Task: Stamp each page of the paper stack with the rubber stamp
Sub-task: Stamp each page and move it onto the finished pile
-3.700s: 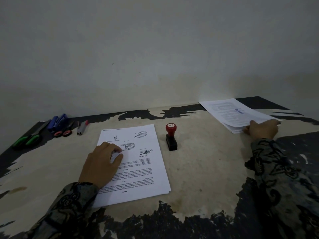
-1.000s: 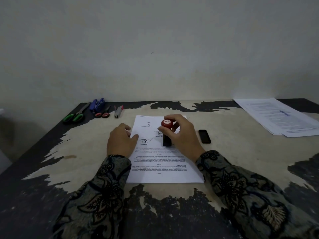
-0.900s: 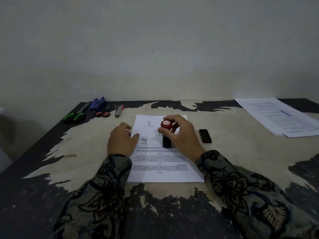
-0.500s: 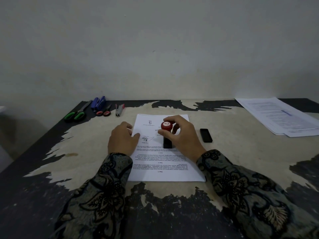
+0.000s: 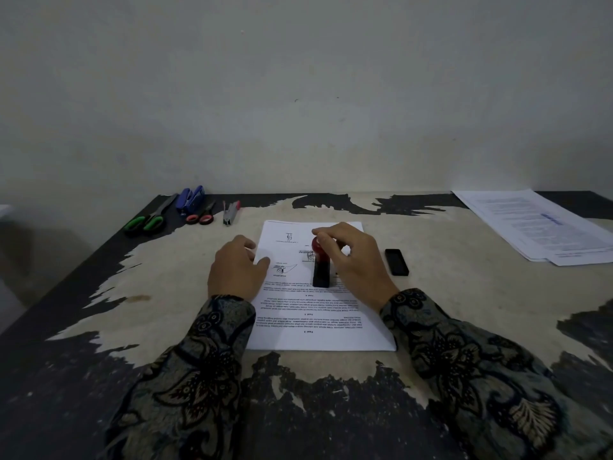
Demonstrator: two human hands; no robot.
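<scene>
Dim plain wall (image 5: 298,94), worn table (image 5: 166,283)

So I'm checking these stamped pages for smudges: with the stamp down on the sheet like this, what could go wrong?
The right hand grips only the red knob of the rubber stamp, so it could rock and print unevenly. The left hand holds just the left edge of the paper stack, so sheets may shift or lift with the stamp.

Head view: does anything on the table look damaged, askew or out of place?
The dark table top is badly worn, its coating peeled to a pale patch mid-table. The white printed page lies upside down to the person. The right hand holds the red-knobbed rubber stamp upright; nothing spilled.
</scene>
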